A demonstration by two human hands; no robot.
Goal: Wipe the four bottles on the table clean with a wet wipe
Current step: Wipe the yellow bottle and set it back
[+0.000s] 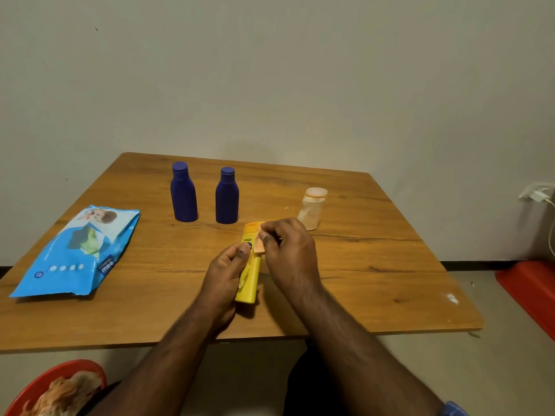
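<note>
Wiping is underway: left hand [223, 276] grips the yellow bottle [248, 277], right hand [288, 250] pinches the wipe [259, 246] against it just past the left thumb; next, probably turn the bottle.

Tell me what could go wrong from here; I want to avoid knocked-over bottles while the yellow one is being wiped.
The right hand rubs the wet wipe just in front of the pale bottle, so a wide stroke might tip it. The left hand holds the yellow bottle tilted off the table; once damp, it may slip. The two blue bottles stand close behind, within easy bumping range.
</note>
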